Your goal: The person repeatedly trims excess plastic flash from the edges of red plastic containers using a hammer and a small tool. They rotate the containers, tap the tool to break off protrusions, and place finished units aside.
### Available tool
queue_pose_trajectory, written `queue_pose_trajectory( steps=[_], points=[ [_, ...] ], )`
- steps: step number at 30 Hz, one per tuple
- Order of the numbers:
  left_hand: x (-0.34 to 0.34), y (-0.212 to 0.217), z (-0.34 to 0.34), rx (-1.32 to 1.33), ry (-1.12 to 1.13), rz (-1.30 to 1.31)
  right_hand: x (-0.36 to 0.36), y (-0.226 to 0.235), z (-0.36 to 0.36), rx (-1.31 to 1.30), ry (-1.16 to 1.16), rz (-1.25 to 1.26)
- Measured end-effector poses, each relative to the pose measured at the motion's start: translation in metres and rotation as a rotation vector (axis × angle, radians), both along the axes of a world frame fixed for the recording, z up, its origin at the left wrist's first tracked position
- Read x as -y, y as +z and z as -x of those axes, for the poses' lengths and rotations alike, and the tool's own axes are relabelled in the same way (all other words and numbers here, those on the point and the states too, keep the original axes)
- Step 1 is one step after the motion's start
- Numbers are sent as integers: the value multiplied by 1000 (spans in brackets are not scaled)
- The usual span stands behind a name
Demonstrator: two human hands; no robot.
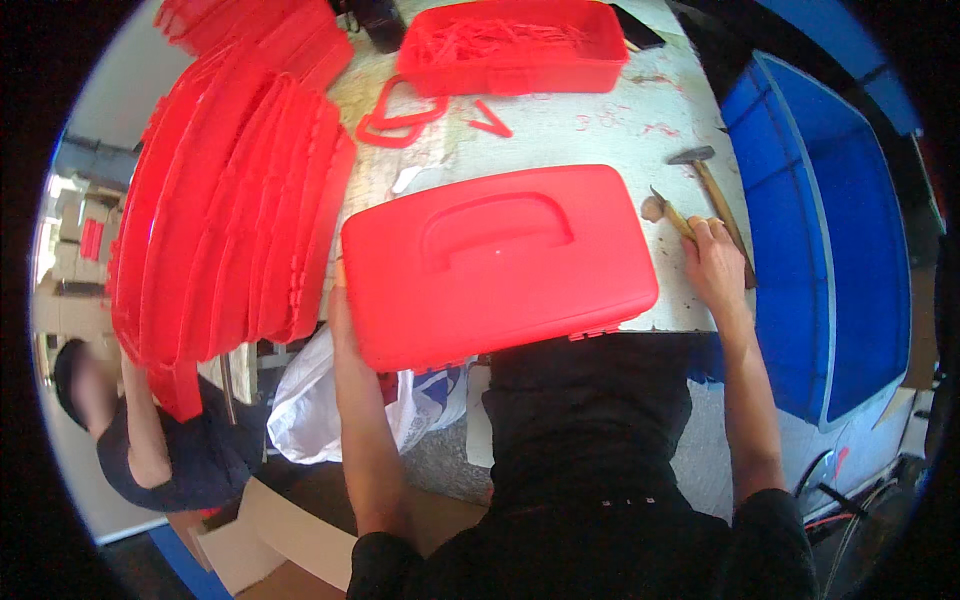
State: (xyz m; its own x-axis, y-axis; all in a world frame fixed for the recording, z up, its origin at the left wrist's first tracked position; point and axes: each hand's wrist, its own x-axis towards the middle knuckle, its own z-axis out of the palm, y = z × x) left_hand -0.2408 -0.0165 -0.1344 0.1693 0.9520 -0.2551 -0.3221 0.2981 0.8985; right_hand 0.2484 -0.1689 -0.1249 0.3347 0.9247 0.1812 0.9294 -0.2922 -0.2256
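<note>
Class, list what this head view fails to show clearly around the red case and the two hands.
- Left hand: fingers hidden under the red case.
- Right hand: what its fingers close on by the knife and hammer is unclear.
- Red tray: contents too small to identify.

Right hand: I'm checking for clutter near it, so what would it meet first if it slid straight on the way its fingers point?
The right hand points up and slightly left. It already grips a wooden-handled tool; past that lies bare table, then probably the red tray, though depth is unclear.
</note>
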Motion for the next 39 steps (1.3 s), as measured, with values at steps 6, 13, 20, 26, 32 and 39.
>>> queue_pose_trajectory(
  steps=[6,13,20,26,32,39],
  points=[
    [-16,83,-20,302,-56,176,29,19,-3,-140,-175,67],
    [61,252,-141,-432,361,-915,44,29,-7,-396,-219,-118],
    [126,168,-210,-1188,-1083,-1497,21,30,5,-406,-158,-221],
    [167,75,-288,-1104,-982,-1102,40,75,22,-1140,47,-104],
    [120,95,-270,-667,-1001,-1185,-40,69,14,-508,282,-157],
    [27,113,-149,-1209,-849,-1230,-225,106,-9,-356,420,-277]
  ],
)
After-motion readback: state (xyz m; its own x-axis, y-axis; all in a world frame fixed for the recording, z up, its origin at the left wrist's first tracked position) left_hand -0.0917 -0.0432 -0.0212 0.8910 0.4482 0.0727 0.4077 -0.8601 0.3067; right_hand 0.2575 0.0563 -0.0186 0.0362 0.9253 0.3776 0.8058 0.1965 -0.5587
